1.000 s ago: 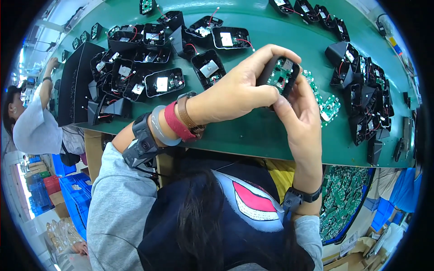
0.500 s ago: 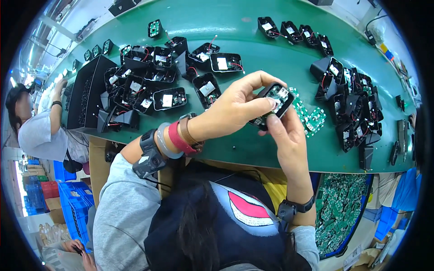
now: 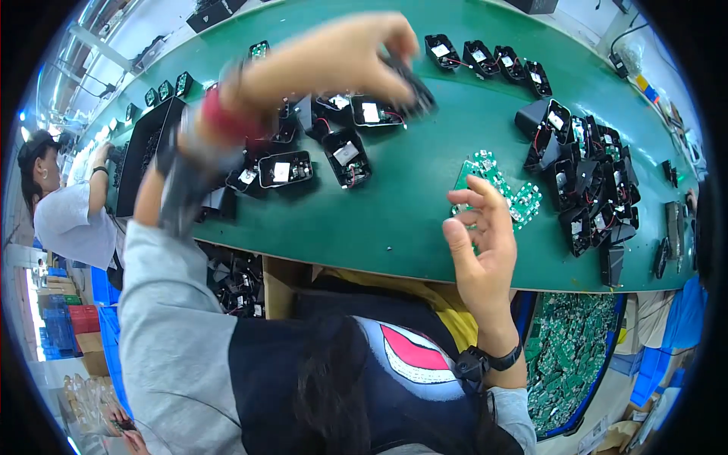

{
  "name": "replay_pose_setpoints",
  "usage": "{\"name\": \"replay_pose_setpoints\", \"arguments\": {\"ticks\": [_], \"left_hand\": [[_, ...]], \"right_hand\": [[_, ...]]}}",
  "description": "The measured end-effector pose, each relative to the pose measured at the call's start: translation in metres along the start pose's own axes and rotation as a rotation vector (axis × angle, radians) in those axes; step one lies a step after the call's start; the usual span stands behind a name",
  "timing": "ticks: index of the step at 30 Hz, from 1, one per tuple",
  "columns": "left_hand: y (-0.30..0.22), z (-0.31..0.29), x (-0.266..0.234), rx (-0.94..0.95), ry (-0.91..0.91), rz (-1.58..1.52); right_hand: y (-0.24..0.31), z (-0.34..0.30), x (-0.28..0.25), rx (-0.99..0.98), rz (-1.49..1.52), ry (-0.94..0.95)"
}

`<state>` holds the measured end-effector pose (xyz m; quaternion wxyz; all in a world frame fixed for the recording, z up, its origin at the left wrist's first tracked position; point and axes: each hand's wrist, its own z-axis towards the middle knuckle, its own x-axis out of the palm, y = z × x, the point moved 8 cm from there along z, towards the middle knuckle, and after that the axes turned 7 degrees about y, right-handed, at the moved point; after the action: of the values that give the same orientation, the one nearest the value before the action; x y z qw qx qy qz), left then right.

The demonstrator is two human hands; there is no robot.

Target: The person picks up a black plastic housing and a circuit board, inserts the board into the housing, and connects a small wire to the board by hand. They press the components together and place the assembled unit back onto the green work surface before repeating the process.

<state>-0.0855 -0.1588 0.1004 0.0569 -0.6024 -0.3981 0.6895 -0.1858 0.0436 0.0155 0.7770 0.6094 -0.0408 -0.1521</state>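
Note:
My left hand point(image 3: 371, 57) is raised over the far part of the green bench, smeared by motion. Its fingers are closed round a black plastic housing point(image 3: 413, 89), whose inside is turned out of sight. Lower and to the right, my right hand point(image 3: 485, 246) hovers above the bench, empty, its fingers apart and loosely curled. Close beyond those fingers lies a small heap of green circuit boards point(image 3: 523, 203). Between my hands and to the left sit open black housings with white blocks inside, among them one housing point(image 3: 346, 157) with a red wire.
A pile of black housings point(image 3: 595, 174) stands at the right, and a short row of housings point(image 3: 478, 57) at the back. A bin of circuit boards point(image 3: 572, 356) is below the bench edge. At the left, a person point(image 3: 72, 208) works beside a large black box point(image 3: 152, 140).
My left hand has swung up and away to the left with the housing. My right hand has let go of it, moved slightly down, and opened.

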Motion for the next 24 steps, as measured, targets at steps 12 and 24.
{"name": "replay_pose_setpoints", "arguments": {"ticks": [12,24], "left_hand": [[0.175,0.106,-0.060,-0.360,0.334,0.998],[0.085,0.179,0.031,0.210,0.284,0.651]], "right_hand": [[0.001,-0.027,-0.004,-0.365,-0.504,-0.125],[0.000,-0.031,0.005,-0.442,-0.622,-0.106]]}}
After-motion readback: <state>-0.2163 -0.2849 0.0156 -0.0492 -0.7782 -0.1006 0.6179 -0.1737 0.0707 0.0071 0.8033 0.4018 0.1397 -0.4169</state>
